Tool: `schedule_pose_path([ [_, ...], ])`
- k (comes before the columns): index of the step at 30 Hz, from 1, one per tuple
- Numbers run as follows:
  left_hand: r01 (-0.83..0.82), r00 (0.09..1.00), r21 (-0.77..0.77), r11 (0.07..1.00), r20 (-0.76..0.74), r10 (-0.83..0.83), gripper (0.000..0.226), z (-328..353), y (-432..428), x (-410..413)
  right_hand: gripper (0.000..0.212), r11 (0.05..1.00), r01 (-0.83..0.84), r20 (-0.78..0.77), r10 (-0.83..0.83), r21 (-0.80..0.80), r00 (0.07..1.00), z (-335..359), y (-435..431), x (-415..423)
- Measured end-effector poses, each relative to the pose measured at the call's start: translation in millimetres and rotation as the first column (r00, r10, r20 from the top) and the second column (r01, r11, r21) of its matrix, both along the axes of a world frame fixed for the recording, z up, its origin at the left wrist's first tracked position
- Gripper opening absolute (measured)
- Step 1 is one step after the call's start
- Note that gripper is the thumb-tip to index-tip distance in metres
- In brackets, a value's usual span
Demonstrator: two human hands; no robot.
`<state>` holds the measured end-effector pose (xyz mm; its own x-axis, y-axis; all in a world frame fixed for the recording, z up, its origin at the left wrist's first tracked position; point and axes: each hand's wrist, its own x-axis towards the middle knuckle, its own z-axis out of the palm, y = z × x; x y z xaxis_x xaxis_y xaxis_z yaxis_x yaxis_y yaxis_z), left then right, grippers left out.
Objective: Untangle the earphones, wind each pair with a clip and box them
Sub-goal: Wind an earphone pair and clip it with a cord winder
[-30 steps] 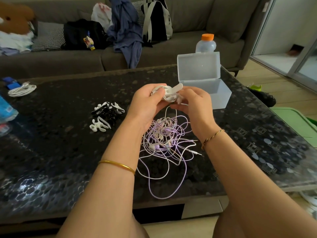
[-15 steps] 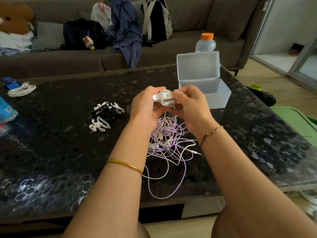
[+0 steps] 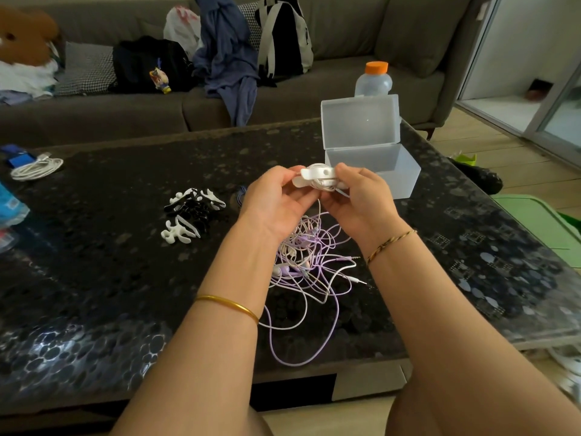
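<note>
Both hands hold one white clip with white earphones wound on it (image 3: 319, 177) above the dark table. My left hand (image 3: 276, 202) pinches its left end, and my right hand (image 3: 361, 196) pinches its right side. Under the hands lies a tangle of purple and white earphones (image 3: 311, 272), with a jack plug pointing right. A pile of black and white clips (image 3: 191, 212) sits to the left. Just behind my right hand stands the clear plastic box (image 3: 396, 171) with its lid up.
The dark patterned table (image 3: 110, 278) carries a coiled white cable (image 3: 36, 167) at far left and a blue packet (image 3: 11, 206) at the left edge. An orange-capped bottle (image 3: 373, 80) stands behind the box. A sofa with bags and clothes runs along the back.
Both hands have lifted the wound clip slightly and turned it, moving it a little right toward the box. The tangle and clips on the table have not moved.
</note>
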<state>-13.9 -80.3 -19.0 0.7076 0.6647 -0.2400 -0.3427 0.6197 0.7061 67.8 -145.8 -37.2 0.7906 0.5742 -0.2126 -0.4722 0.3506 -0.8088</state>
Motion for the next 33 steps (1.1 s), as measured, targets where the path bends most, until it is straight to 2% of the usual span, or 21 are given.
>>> schedule_pose_path([
  [2, -0.005, 0.999, 0.124, 0.992, -0.032, 0.009, 0.017, -1.4, -3.1, 3.7, 0.015, 0.999, 0.019, -0.076, -0.017, 0.032, 0.997, -1.7, 1.7, -0.2],
  [3, -0.01, 0.996, 0.238, 0.971, -0.079, 0.03, 0.016, -2.7, -4.5, 5.7, 0.014, 0.998, 0.036, -0.127, -0.028, 0.056, 0.991, -2.4, 2.6, -1.1],
  [4, -0.01, 0.984, 0.413, 0.911, -0.158, 0.083, 0.015, -5.5, -4.3, 7.5, 0.012, 0.995, 0.061, -0.178, -0.046, 0.079, 0.983, -3.2, 3.3, -1.6],
  [5, 0.016, 0.951, 0.627, 0.779, -0.249, 0.181, 0.014, -8.7, -2.7, 8.5, 0.011, 0.992, 0.092, -0.213, -0.073, 0.083, 0.974, -3.9, 3.9, -1.9],
  [6, 0.067, 0.901, 0.813, 0.579, -0.299, 0.315, 0.014, -12.5, -0.9, 8.9, 0.009, 0.99, 0.121, -0.222, -0.103, 0.068, 0.969, -4.5, 4.1, -1.7],
  [7, 0.114, 0.848, 0.92, 0.374, -0.286, 0.445, 0.014, -15.6, 0.1, 8.5, 0.007, 0.99, 0.134, -0.214, -0.121, 0.05, 0.969, -5.1, 3.9, -1.4],
  [8, 0.122, 0.812, 0.964, 0.235, -0.233, 0.535, 0.015, -17.2, 1.1, 7.8, 0.004, 0.991, 0.127, -0.201, -0.115, 0.045, 0.973, -5.3, 3.8, -1.2],
  [9, 0.097, 0.792, 0.981, 0.169, -0.179, 0.583, 0.015, -18.0, 2.8, 6.9, 0.006, 0.994, 0.098, -0.186, -0.086, 0.057, 0.979, -5.2, 3.6, -1.6],
  [10, 0.057, 0.783, 0.988, 0.146, -0.135, 0.607, 0.015, -19.5, 4.7, 7.0, 0.011, 0.995, 0.052, -0.167, -0.036, 0.088, 0.985, -6.0, 3.1, -1.9],
  [11, 0.001, 0.782, 0.988, 0.151, -0.095, 0.615, 0.016, -19.7, 6.8, 7.4, 0.014, 0.993, -0.005, -0.133, 0.021, 0.12, 0.991, -6.9, 2.1, -1.9],
  [13, -0.089, 0.789, 0.971, 0.221, -0.066, 0.61, 0.019, -21.4, 14.5, 7.7, 0.021, 0.981, -0.144, -0.037, 0.15, 0.134, 0.988, -7.1, -0.1, -2.5],
  [16, -0.109, 0.821, 0.947, 0.302, -0.086, 0.565, 0.02, -20.7, 20.9, 4.2, 0.011, 0.953, -0.268, 0.057, 0.262, 0.14, 0.963, -2.2, -3.3, -3.9],
  [19, -0.121, 0.877, 0.941, 0.315, -0.048, 0.479, 0.021, -20.6, 16.8, 4.9, 0.01, 0.969, -0.174, -0.025, 0.181, 0.177, 0.983, -0.6, -3.1, -1.7],
  [23, -0.153, 0.819, 0.97, 0.19, 0.017, 0.573, 0.019, -22.1, 8.7, 8.1, 0.009, 0.984, -0.059, -0.11, 0.079, 0.17, 0.991, -5.1, 2.1, -2.4],
  [24, -0.164, 0.814, 0.966, 0.199, 0.018, 0.581, 0.017, -22.4, 6.4, 8.5, 0.01, 0.984, -0.036, -0.121, 0.058, 0.176, 0.991, -5.4, 3.2, -2.7],
  [25, -0.165, 0.817, 0.956, 0.241, -0.004, 0.576, 0.015, -21.9, 4.1, 8.8, 0.009, 0.982, -0.015, -0.128, 0.04, 0.186, 0.991, -5.2, 3.6, -2.8],
  [29, -0.044, 0.882, 0.84, 0.541, -0.222, 0.416, 0.014, -17.9, -4.8, 9.2, 0.01, 0.982, 0.067, -0.115, -0.046, 0.179, 0.992, -5.1, 0.2, -3.5],
  [33, 0.1, 0.895, 0.747, 0.657, -0.356, 0.268, 0.018, -14.5, -5.1, 7.9, 0.007, 0.991, 0.132, 0.094, -0.132, 0.014, 0.987, -6.1, -4.1, -2.7],
])
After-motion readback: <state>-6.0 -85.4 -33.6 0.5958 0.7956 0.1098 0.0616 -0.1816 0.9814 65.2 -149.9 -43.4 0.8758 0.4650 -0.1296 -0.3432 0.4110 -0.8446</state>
